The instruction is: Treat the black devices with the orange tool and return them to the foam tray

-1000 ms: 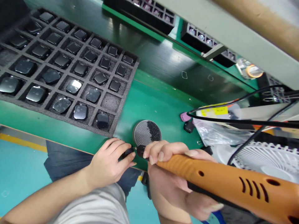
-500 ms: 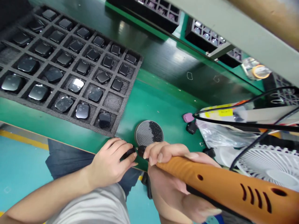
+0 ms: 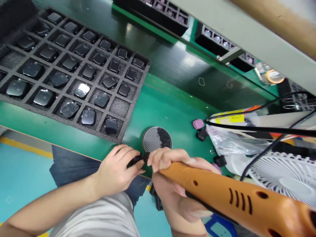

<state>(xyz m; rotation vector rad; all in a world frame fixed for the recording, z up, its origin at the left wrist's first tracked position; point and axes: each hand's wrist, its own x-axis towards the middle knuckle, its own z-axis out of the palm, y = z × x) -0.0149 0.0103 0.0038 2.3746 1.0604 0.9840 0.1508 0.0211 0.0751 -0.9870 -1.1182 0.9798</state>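
My left hand (image 3: 115,168) pinches a small black part (image 3: 135,161) in its fingertips, just off the bench's front edge. My right hand (image 3: 170,161) is shut around an orange handheld power tool (image 3: 222,192) with slotted vents. A dark rounded tip (image 3: 146,157) at the tool's front end almost meets the black part, and my fingers hide the contact. Just beyond the hands lies a round perforated grey mat (image 3: 155,139), partly covered with small black pieces. Farther left, a dark foam tray (image 3: 119,107) holds several black watch-like devices in square cells.
The green bench (image 3: 168,105) carries a pink item (image 3: 198,124), a black item (image 3: 201,134) and a plastic bag (image 3: 229,140). A white fan (image 3: 283,181) and black cables (image 3: 259,130) sit right. A grey shelf (image 3: 247,29) crosses overhead above black racks (image 3: 217,41).
The orange tool and my right hand have shifted left and slightly up, closer to my left hand. The whole scene has drifted a little in view. My left hand keeps its hold.
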